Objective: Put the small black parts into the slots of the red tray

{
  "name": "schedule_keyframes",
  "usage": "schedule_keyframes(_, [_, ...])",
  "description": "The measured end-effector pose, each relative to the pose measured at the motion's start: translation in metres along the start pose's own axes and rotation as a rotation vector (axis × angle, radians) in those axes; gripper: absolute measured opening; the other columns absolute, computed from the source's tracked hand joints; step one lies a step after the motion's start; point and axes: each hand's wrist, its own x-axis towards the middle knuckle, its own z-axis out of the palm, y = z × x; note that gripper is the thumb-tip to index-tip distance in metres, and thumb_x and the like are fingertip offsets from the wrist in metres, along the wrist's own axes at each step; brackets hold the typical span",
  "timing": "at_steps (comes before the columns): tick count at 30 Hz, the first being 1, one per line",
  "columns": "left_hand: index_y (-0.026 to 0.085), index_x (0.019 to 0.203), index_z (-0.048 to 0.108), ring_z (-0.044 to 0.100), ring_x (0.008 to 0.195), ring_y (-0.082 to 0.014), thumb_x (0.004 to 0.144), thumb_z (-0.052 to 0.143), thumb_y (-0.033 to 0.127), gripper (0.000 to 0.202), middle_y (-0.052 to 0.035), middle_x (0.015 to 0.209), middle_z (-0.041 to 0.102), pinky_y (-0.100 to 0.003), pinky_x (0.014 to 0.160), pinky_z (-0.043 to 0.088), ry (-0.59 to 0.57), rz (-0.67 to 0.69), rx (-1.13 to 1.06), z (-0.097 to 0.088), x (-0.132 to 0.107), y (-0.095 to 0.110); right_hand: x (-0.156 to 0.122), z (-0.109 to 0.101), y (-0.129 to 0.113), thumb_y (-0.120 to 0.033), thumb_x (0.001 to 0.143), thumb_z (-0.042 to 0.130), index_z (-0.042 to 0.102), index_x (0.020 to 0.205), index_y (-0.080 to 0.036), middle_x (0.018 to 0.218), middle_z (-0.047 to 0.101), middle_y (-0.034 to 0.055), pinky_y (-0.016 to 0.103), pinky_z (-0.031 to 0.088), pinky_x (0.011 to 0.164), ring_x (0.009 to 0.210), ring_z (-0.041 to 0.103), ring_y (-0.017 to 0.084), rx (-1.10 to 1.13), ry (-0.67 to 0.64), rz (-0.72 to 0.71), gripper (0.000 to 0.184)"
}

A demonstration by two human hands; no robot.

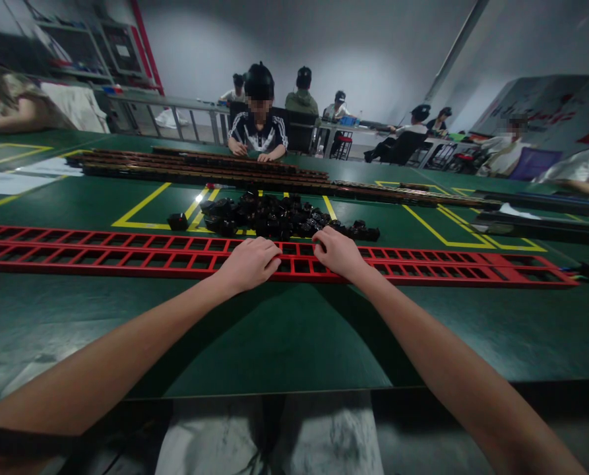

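Observation:
Two long red slotted racks (126,254) lie side by side across the green table (284,336). My left hand (250,262) rests on the racks with its fingers curled down onto the red frame. My right hand (340,253) sits beside it, fingers bent and pressed on the rack's far edge. Just beyond both hands lies a heap of small black parts (274,216). One loose black part (178,221) sits left of the heap. What my fingers hold, if anything, is hidden.
Dark filled racks (205,168) are stacked further back. A person in a striped top (258,132) sits across the table. Other people sit at far tables and on both sides. Yellow lines (140,208) mark the table. Papers (7,181) lie at the left.

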Motion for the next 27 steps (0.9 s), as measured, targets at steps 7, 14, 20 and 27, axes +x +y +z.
schedule_keyframes(7, [0.017,0.108,0.068,0.061,0.102,-0.0244,0.099,0.044,0.032,0.030,-0.0080,0.110,0.070,-0.040,0.090,0.048,-0.012,0.003,-0.003,0.0004,0.0009,-0.0002,0.0034,0.0006,0.0033,-0.018,0.090,0.050,0.070,0.102,-0.014,0.102,0.066,0.0093,0.029,0.044,0.074,0.084,0.061,0.019,0.037,0.003,0.018,0.023])
schedule_keyframes(14, [0.017,0.109,0.068,0.061,0.103,-0.0245,0.099,0.043,0.032,0.030,-0.0073,0.110,0.070,-0.041,0.090,0.048,0.000,0.006,-0.017,0.0009,0.0011,-0.0005,0.0035,0.0018,0.0025,-0.016,0.090,0.049,0.072,0.092,-0.014,0.097,0.064,0.0100,0.029,0.045,0.078,0.085,0.060,0.019,0.053,-0.007,0.039,0.023])
schedule_keyframes(20, [0.017,0.108,0.068,0.062,0.102,-0.0250,0.098,0.044,0.031,0.029,-0.0077,0.108,0.071,-0.042,0.090,0.048,-0.002,0.004,-0.006,0.0018,0.0006,-0.0007,0.0029,-0.0021,-0.0011,-0.017,0.092,0.047,0.071,0.093,-0.015,0.099,0.064,0.0108,0.031,0.045,0.079,0.086,0.060,0.019,0.031,-0.048,0.058,0.025])
schedule_keyframes(27, [0.017,0.109,0.070,0.064,0.103,-0.0252,0.098,0.044,0.032,0.031,-0.0083,0.110,0.072,-0.042,0.093,0.049,-0.006,-0.013,-0.018,0.0010,0.0000,-0.0007,0.0005,-0.0012,-0.0002,-0.021,0.094,0.046,0.071,0.097,-0.016,0.105,0.064,0.0097,0.029,0.043,0.074,0.087,0.060,0.019,0.041,-0.049,0.063,0.025])
